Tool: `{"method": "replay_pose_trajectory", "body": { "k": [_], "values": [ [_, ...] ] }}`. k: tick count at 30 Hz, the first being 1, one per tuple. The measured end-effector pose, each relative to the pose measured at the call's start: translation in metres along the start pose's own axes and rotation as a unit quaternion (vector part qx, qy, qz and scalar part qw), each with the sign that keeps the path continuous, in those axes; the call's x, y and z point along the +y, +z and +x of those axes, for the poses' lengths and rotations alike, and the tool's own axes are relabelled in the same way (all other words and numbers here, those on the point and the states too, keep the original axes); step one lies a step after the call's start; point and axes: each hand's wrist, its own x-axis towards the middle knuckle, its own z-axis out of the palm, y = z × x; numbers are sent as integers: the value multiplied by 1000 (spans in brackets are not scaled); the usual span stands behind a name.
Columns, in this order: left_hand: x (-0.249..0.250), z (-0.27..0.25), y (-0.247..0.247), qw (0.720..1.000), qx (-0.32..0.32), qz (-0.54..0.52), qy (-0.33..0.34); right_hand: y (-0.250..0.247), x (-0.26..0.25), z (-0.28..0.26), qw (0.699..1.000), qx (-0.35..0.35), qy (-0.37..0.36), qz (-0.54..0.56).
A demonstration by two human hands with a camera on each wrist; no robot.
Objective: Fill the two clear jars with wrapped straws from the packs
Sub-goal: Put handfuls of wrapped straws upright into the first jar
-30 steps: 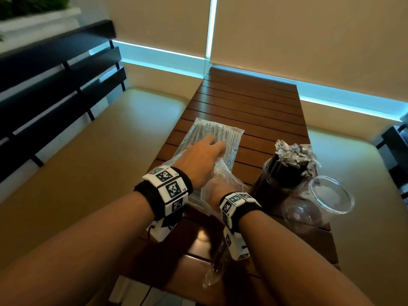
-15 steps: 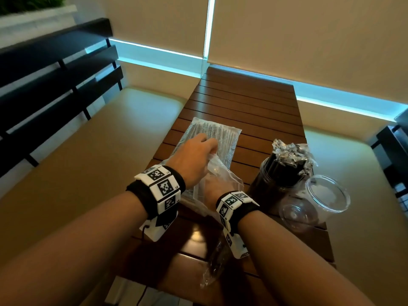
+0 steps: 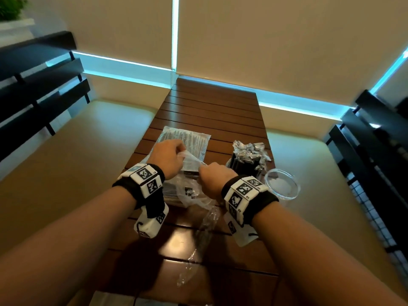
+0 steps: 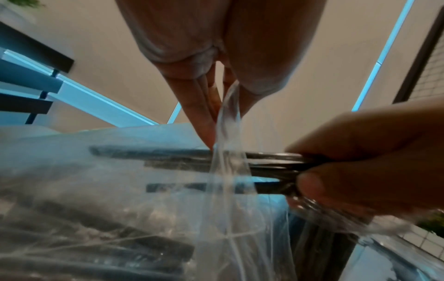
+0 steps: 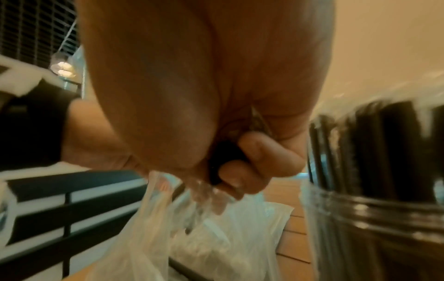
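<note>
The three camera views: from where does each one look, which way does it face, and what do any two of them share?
Head: sits on the head, looks forward and down at the slatted table; shows both forearms, left hand and right hand.
Left wrist: looks along the left hand's fingers, which pinch the plastic pack; the right hand grips dark straws.
Right wrist: looks along the right hand's fingers toward the full jar.
Shared: both wrist views show the pack and the straws.
</note>
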Motion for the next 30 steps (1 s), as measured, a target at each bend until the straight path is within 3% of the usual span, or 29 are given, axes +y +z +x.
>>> {"method": "replay_pose_trajectory", "body": {
  "k": [6, 11, 17, 21, 23, 26, 28, 30],
  "values": [
    [10, 1, 6, 997, -28, 16, -64, -38, 41, -47, 999, -42, 33, -6],
    [18, 8, 14, 994, -44, 38, -88, -79, 71, -99, 997, -36, 68, -25],
    [34, 1, 24, 991, -96, 67, -69, -100, 104, -125, 993, 59, 89, 46],
    [69, -2, 17, 995, -71, -63, 7, -73, 99, -111, 971, 138, 59, 188],
    [92, -3, 7, 961, -107, -255, -6, -53, 91, -99, 956, 165, 45, 238],
    [115, -4, -9, 858, -166, -483, -48, -29, 75, -84, 935, 213, 23, 281],
    [120, 0, -14, 806, -167, -563, -78, -15, 65, -75, 923, 233, -4, 306],
    [120, 7, -13, 783, -131, -597, -115, -4, 59, -67, 920, 231, -16, 316]
  ]
}}
